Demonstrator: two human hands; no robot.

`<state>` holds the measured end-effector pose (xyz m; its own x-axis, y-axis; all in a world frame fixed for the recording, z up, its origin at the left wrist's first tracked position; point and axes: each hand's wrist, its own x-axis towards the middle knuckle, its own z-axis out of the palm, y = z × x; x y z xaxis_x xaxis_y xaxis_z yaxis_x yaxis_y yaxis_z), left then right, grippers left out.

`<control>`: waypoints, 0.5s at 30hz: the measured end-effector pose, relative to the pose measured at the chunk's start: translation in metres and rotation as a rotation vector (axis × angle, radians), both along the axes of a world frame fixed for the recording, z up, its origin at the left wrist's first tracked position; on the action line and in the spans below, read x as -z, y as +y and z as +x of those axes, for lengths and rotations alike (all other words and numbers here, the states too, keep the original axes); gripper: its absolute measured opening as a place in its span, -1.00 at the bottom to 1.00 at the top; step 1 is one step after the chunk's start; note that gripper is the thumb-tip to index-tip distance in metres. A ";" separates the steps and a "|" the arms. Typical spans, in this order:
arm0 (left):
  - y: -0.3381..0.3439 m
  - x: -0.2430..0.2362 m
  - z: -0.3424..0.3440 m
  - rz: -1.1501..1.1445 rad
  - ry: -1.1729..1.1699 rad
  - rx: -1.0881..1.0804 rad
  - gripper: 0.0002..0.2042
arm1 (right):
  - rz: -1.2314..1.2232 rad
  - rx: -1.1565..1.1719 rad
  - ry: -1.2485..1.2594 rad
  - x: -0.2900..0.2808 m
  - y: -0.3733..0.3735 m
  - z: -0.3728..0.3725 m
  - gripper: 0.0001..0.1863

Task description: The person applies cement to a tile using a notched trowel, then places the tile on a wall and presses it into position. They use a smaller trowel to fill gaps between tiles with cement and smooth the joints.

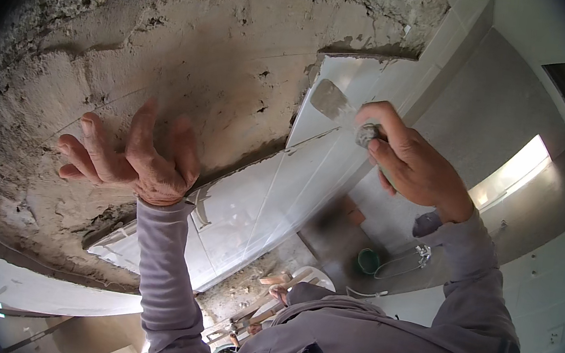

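Note:
My left hand (150, 160) rests on or just above the rough plastered wall (213, 55), palm toward it and fingers spread apart, with nothing held. My right hand (411, 164) grips the handle of a small scraper, whose flat, mortar-smeared blade (331, 98) points up-left over white tiles (235, 220) beside the plaster. Grey mortar coats the part of the tool by my fingers. A stepped, broken edge separates the tiles from the bare plaster.
Below are a green bucket (369, 260), a wall tap with a hose (422, 257), and a plank platform (291, 276) by my feet, with items on it too small to name. A bright narrow window (512, 169) is at the right, with an outlet (554, 337) lower down.

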<state>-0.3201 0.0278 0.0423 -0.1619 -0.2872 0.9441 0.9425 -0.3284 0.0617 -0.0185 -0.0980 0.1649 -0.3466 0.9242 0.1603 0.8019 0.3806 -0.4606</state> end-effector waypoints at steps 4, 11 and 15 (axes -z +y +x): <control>-0.010 -0.008 0.007 0.008 0.048 0.054 -0.71 | 0.165 0.003 -0.202 -0.013 0.016 -0.006 -0.77; 0.009 0.031 -0.008 -0.171 0.111 0.622 -0.66 | 0.025 0.063 -0.299 -0.046 0.025 -0.024 -0.79; 0.005 0.033 -0.007 -0.197 0.030 0.819 -0.69 | -0.174 0.290 -0.314 -0.060 0.011 -0.046 -0.76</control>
<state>-0.3267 0.0325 0.0093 -0.2217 0.0805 0.9718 0.4133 -0.8949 0.1684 -0.0642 -0.0867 0.2250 -0.0762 0.9941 -0.0772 0.9749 0.0580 -0.2150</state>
